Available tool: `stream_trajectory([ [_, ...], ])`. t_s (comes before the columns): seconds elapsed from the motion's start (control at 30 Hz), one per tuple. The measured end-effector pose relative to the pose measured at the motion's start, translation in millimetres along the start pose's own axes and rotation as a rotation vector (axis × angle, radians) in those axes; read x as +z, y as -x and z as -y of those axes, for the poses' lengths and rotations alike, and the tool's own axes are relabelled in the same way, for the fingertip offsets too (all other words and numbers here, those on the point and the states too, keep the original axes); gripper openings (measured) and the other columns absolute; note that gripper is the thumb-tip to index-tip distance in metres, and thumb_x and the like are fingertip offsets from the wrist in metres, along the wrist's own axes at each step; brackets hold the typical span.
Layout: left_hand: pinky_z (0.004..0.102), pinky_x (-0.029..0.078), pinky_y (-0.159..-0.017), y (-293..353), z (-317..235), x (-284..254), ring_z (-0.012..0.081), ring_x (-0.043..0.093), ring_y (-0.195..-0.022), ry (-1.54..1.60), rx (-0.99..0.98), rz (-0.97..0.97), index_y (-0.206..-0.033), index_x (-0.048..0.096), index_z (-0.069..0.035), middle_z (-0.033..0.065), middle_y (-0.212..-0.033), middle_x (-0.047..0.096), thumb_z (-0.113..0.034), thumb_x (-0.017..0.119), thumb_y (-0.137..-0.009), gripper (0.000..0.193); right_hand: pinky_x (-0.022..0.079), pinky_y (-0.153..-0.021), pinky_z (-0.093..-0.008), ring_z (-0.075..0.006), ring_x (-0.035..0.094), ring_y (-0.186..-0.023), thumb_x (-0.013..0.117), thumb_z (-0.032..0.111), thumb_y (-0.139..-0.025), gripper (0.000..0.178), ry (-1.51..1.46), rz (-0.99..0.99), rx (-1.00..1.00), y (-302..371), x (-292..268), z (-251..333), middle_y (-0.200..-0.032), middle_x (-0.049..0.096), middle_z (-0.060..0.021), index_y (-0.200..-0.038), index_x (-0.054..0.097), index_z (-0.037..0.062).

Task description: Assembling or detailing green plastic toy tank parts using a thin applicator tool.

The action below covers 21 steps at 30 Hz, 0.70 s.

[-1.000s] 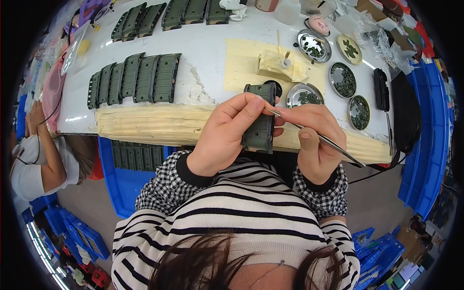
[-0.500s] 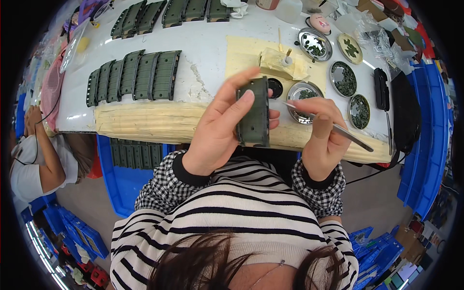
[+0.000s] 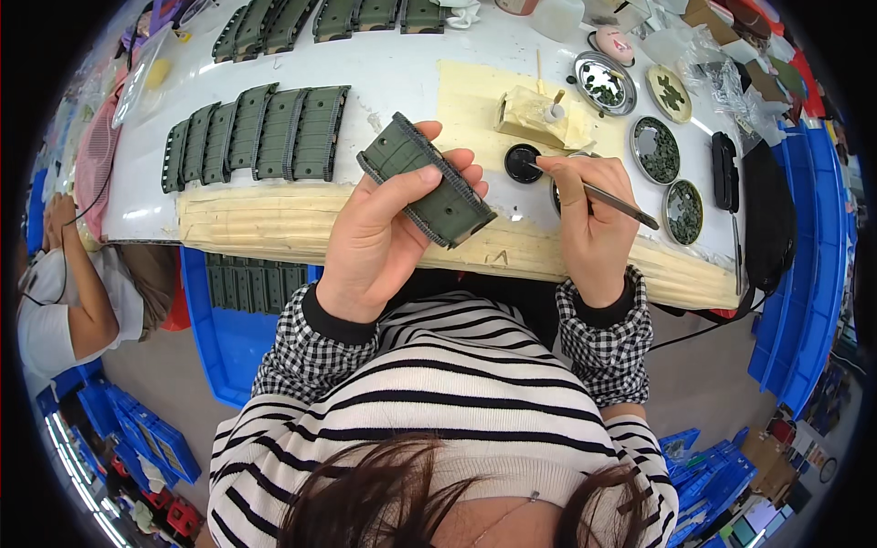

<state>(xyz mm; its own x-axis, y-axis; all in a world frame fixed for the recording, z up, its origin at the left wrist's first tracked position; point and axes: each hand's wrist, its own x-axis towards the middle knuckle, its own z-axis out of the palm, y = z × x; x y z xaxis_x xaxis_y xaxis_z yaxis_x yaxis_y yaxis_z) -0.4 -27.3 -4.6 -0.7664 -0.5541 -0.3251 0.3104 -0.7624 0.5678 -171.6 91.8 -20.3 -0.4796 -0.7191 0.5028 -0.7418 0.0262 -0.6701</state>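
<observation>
My left hand (image 3: 370, 228) is closed round a green rectangular plastic panel (image 3: 416, 173) with dark ridged long edges, tilted above the table's front edge. Pinched in my right hand (image 3: 594, 219) is a pair of metal tweezers (image 3: 621, 203). Its tip reaches to a small round black dish (image 3: 523, 163); whether it holds anything is too small to tell. Beneath the right hand, a metal dish is mostly covered. Just behind the black dish stands a block wrapped in yellow tape (image 3: 530, 117), with a small white container on it.
Rows of similar green panels (image 3: 242, 137) lie on the left of the white table (image 3: 384, 78). Round dishes of small green pieces (image 3: 656, 151) stand on the right. A blue crate (image 3: 228, 352) with more panels is below the edge. At far left sits another person (image 3: 73, 301).
My left hand has moved left and tilted the panel away from the tweezers. My right hand has shifted slightly, bringing the tweezers' tip to the black dish.
</observation>
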Motion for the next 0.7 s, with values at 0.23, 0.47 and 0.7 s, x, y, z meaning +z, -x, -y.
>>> stream_trajectory([
  [0.23, 0.0378, 0.057, -0.084, 1, -1, 1, 0.0213, 0.063, -0.100, -0.015, 0.068, -0.049, -0.127, 0.045, -0.007, 0.0180, -0.121, 0.058, -0.008, 0.057, -0.091, 0.038, 0.044, -0.071, -0.0314, -0.0226, 0.055, -0.077, 0.066, 0.008, -0.086, 0.008, 0.015, 0.018, 0.013, 1, -1, -1, -0.083, 0.068, -0.0064, -0.090, 0.071, 0.0033],
  [0.47, 0.0375, 0.058, -0.083, 0, -3, 3, 0.0225, 0.063, -0.102, 0.027, 0.037, -0.112, -0.120, 0.046, -0.005, 0.0184, -0.121, 0.058, -0.008, 0.057, -0.091, 0.032, 0.045, -0.073, -0.0310, -0.0221, 0.056, -0.077, 0.061, 0.003, -0.087, 0.010, -0.186, -0.009, -0.043, -3, -25, 28, -0.083, 0.066, -0.0088, -0.091, 0.069, -0.0009],
  [0.7, 0.0362, 0.057, -0.084, -1, -2, 7, 0.0231, 0.063, -0.101, 0.094, -0.036, -0.081, -0.113, 0.051, -0.002, 0.0171, -0.117, 0.059, -0.006, 0.056, -0.090, 0.024, 0.050, -0.077, -0.0329, -0.0250, 0.063, -0.085, 0.047, 0.021, -0.099, 0.031, -0.458, 0.119, -0.057, 2, -21, 36, -0.092, 0.065, -0.0166, -0.095, 0.065, -0.0037],
])
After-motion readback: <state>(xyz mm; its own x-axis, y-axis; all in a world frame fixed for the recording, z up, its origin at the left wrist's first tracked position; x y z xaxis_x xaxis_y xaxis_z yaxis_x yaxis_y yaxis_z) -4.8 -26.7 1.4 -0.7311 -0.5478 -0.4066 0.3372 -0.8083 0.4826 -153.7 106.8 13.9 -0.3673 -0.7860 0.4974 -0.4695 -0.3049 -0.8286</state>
